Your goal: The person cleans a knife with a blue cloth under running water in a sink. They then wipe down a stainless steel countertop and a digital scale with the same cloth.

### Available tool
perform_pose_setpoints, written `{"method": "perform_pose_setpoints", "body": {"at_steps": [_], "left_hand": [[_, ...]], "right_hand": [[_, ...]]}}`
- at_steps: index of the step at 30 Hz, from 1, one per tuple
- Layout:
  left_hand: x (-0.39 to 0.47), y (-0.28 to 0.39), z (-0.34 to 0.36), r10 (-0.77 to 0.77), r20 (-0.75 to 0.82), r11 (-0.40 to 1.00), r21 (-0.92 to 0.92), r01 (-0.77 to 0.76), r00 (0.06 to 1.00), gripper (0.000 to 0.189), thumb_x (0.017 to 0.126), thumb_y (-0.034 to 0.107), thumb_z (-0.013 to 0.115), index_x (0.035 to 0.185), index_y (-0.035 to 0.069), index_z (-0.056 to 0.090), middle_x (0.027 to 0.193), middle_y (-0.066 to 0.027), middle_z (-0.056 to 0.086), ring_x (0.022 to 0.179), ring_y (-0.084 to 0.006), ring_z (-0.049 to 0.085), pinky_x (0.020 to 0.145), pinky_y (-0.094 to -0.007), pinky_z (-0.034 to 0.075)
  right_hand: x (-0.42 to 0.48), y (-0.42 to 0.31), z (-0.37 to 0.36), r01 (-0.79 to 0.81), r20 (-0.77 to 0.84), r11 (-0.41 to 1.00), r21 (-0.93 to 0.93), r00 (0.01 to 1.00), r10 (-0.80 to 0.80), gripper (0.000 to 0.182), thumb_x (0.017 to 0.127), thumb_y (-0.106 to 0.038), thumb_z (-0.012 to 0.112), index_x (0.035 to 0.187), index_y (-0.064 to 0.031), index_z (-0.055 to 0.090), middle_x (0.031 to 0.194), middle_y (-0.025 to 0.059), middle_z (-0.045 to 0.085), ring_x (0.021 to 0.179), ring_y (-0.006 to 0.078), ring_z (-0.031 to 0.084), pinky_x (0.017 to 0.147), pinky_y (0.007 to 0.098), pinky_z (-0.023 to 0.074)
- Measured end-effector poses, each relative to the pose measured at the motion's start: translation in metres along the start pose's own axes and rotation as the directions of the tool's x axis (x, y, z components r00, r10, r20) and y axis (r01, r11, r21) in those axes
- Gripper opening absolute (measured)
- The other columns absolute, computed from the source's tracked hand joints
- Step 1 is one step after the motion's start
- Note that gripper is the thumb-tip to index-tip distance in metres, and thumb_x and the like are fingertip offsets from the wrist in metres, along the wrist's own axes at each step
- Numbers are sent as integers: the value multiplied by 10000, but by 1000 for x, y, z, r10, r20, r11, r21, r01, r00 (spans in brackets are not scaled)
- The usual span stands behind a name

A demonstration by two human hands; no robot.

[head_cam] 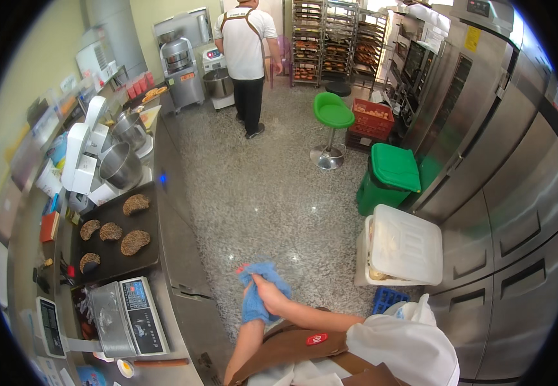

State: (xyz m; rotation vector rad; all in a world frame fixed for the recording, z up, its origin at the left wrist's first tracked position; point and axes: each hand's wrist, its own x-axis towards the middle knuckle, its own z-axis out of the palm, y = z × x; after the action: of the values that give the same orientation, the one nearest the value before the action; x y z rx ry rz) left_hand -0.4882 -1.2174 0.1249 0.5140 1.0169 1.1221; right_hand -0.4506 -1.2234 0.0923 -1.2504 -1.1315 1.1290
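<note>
A blue cloth (259,280) is bunched up in front of my body, over the speckled floor. My right hand (270,295) grips it from above, thumb pointing away from me. My left hand (248,289) is mostly wrapped in the same cloth, with only a bit of skin showing, so its fingers are hidden. Left of my hands, a dark baking tray (122,258) lies on the steel counter (177,371), carrying several seed-covered, partly crescent-shaped pieces of bread (135,242). Closer to me on that counter stands a digital scale (144,316) with a steel pan.
Stand mixers (120,166) are beyond the tray. A person (245,43) walks farther off, near loaded tray racks (307,46). On the right are a green stool (333,113), a red crate (371,118), a green bin (390,178), a lidded white tub (404,246) and steel cabinets (525,275).
</note>
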Motion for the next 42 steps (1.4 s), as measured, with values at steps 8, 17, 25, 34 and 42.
{"method": "perform_pose_setpoints", "body": {"at_steps": [8,17,25,34,42], "left_hand": [[20,-21,0,-46,144,984,-166,70,988,321,1010,354,413,1074,87,579,952,-27,582,849,-170,559,765,-300,485],[75,0,-48,199,167,964,-213,-162,966,355,1000,392,424,1007,71,576,936,-36,594,823,-185,566,725,-307,492],[-14,97,77,177,537,925,195,-326,825,543,964,306,461,1403,9,342,1451,-150,349,1325,-267,345,1082,-391,290],[-1,36,98,164,265,957,-277,-88,950,490,1019,249,348,1447,22,274,1472,-134,348,1357,-255,327,1127,-373,252],[13,-57,42,320,-24,867,411,-282,947,566,992,245,430,1431,19,154,1313,-232,479,1197,-319,485,1026,-381,352]], "right_hand": [[17,-15,-21,-325,77,927,187,946,316,487,1014,-323,405,1385,-10,357,1282,192,520,1195,212,477,1006,299,368],[-3,-42,-46,-32,337,991,126,941,-13,555,988,-366,470,1409,-32,334,1324,212,477,1236,235,472,1049,345,349],[29,-99,-99,-538,525,493,684,832,179,610,978,-431,476,1455,-100,290,1416,78,417,1274,202,430,1043,376,381],[68,-2,-50,-232,-18,717,658,946,323,371,970,-308,472,1276,-104,516,1185,44,578,1071,162,542,929,315,448],[40,21,-73,-578,387,690,435,812,436,372,959,-287,496,1275,-92,515,1185,44,575,1065,161,536,922,311,445]]}}
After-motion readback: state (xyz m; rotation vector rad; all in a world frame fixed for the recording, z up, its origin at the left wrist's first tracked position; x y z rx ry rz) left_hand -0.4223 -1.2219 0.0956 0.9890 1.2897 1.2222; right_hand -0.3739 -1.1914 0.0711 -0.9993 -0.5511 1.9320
